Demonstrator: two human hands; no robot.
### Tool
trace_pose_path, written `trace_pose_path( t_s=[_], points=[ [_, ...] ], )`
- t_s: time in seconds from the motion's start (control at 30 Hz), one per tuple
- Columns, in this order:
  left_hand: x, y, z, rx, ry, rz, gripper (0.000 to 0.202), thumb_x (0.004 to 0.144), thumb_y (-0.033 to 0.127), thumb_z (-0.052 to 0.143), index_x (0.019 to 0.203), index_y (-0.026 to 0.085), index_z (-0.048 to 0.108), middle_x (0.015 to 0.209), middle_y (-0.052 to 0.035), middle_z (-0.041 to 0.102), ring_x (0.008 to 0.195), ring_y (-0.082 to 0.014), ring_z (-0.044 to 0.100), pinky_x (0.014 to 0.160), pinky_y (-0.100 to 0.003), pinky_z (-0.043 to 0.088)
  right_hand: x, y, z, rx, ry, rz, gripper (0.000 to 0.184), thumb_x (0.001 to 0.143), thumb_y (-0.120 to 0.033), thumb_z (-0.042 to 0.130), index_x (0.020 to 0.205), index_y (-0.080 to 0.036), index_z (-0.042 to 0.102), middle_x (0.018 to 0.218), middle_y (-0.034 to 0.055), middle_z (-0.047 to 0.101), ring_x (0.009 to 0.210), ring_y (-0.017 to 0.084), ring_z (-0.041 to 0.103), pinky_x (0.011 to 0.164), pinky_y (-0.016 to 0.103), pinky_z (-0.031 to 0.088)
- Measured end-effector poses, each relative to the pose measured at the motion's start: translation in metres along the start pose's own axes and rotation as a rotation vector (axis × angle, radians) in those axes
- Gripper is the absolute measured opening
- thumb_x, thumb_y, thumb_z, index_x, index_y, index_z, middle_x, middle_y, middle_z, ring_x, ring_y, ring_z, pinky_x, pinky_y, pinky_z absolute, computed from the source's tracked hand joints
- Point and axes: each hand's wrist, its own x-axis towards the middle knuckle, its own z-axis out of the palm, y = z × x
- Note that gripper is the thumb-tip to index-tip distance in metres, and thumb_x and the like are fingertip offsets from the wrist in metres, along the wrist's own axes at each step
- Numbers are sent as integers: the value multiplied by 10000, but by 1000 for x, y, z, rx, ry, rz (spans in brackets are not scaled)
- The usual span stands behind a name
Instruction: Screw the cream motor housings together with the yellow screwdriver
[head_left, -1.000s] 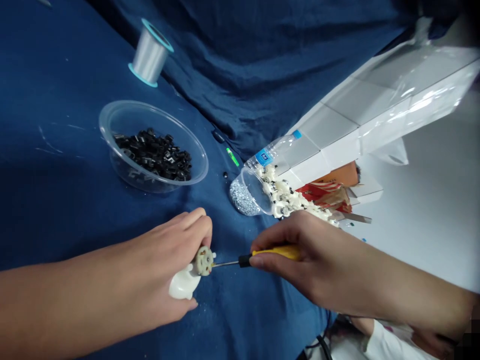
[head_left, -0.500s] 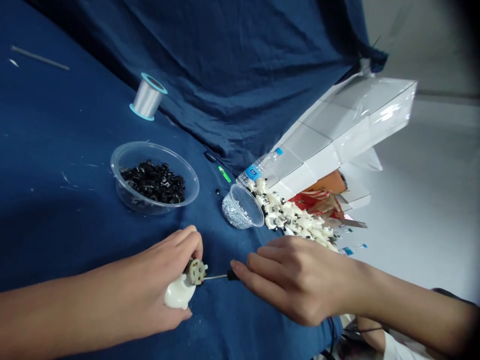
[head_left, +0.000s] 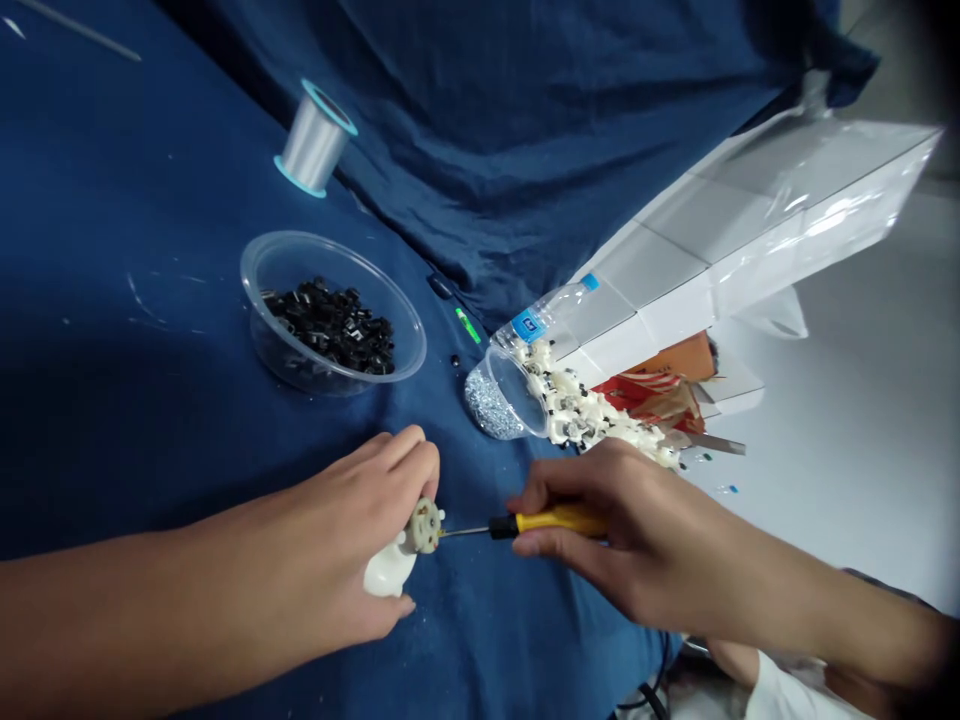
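Note:
In my left hand [head_left: 390, 500] is a small cream-white plastic part [head_left: 391, 568] with a round metal motor-like piece [head_left: 425, 526] at its end; my fingers are wrapped round it and cover much of it. My right hand [head_left: 607, 520] grips a screwdriver [head_left: 559, 520] with a yellow and black handle. The thin shaft points left, and its tip meets the edge of the round piece; the exact contact is too small to make out. Beyond the hands stands a clear cup [head_left: 517, 400] of small silvery screws, tilted in view.
A clear bowl [head_left: 259, 300] of small black parts and a spool of thin wire [head_left: 315, 140] stand on the blue cloth. Past the cup are a pile of cream-white parts [head_left: 592, 410], a plastic bottle [head_left: 544, 318] and white boxes [head_left: 682, 240]. Another person's sleeve [head_left: 784, 690] shows lower right.
The view has shifted, so the tabletop things sit differently. My right hand's fingers have opened their wrap and moved back along the handle, baring its yellow part; the tip stays at the round piece.

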Motion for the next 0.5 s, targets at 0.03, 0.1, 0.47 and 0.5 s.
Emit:
trace_pose_path(
  t_s=[0.03, 0.1, 0.47, 0.5],
  points=[
    [0, -1, 0, -4, 2, 12, 295, 708, 161, 711, 873, 208, 472, 1003, 11, 484, 965, -216, 513, 832, -352, 391, 2, -1, 0, 46, -26, 99, 179, 902, -384, 679, 839, -219, 704, 685, -10, 650, 595, 114, 561, 502, 220, 381],
    [0, -2, 2, -14, 14, 33, 286, 717, 182, 711, 879, 210, 477, 1004, 12, 486, 972, -218, 517, 834, -353, 390, 6, -2, 1, 163, -98, 267, 241, 880, -437, 688, 816, -206, 703, 657, -10, 626, 563, 110, 522, 459, 214, 346],
    [-4, 6, -3, -45, 9, -88, 395, 672, 181, 665, 946, 237, 386, 947, 34, 502, 802, -174, 501, 701, -306, 377, -1, 22, -11, 413, -183, 153, 370, 924, -503, 653, 954, -141, 719, 710, 7, 624, 609, 114, 553, 564, 225, 445],
    [-4, 8, -5, -70, 15, -109, 418, 670, 191, 675, 968, 242, 387, 949, 36, 511, 792, -170, 501, 688, -296, 381, -6, 30, -6, 403, -119, 129, 384, 959, -503, 597, 1014, -142, 717, 762, 22, 646, 661, 128, 577, 607, 239, 474]
  ],
)
